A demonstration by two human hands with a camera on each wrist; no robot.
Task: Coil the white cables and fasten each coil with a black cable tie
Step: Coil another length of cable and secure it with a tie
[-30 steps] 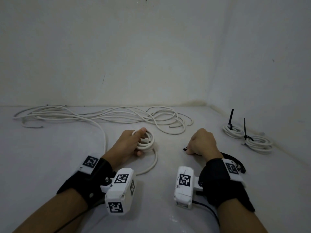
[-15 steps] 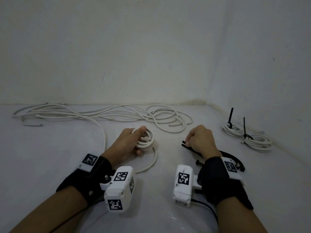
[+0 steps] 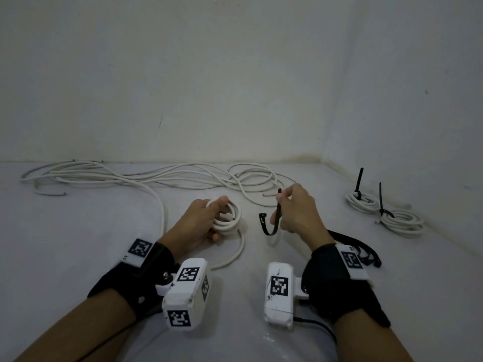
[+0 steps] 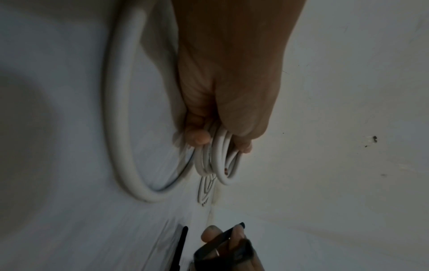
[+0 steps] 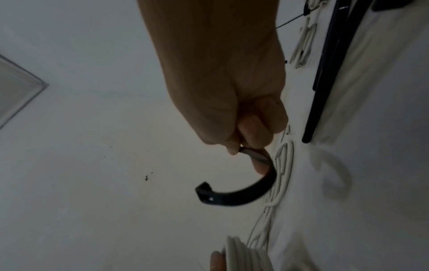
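Observation:
My left hand (image 3: 201,220) grips a small coil of white cable (image 3: 228,221) resting on the white floor; the coil (image 4: 218,161) shows between thumb and fingers in the left wrist view. A loose tail of the cable (image 3: 235,254) curves from the coil back toward my wrist. My right hand (image 3: 292,210) pinches a black cable tie (image 3: 271,226), lifted off the floor and bent into a hook a short way right of the coil. The tie (image 5: 243,192) hangs curved below the fingers in the right wrist view.
Several loose white cables (image 3: 146,176) lie spread along the back wall. Two tied coils (image 3: 363,201) (image 3: 402,222) with black ties sticking up sit by the right wall. More black ties (image 3: 360,246) lie beside my right wrist.
My right hand has lifted a black cable tie off the floor and raised it toward the coil. The left hand has kept hold of the coil in place.

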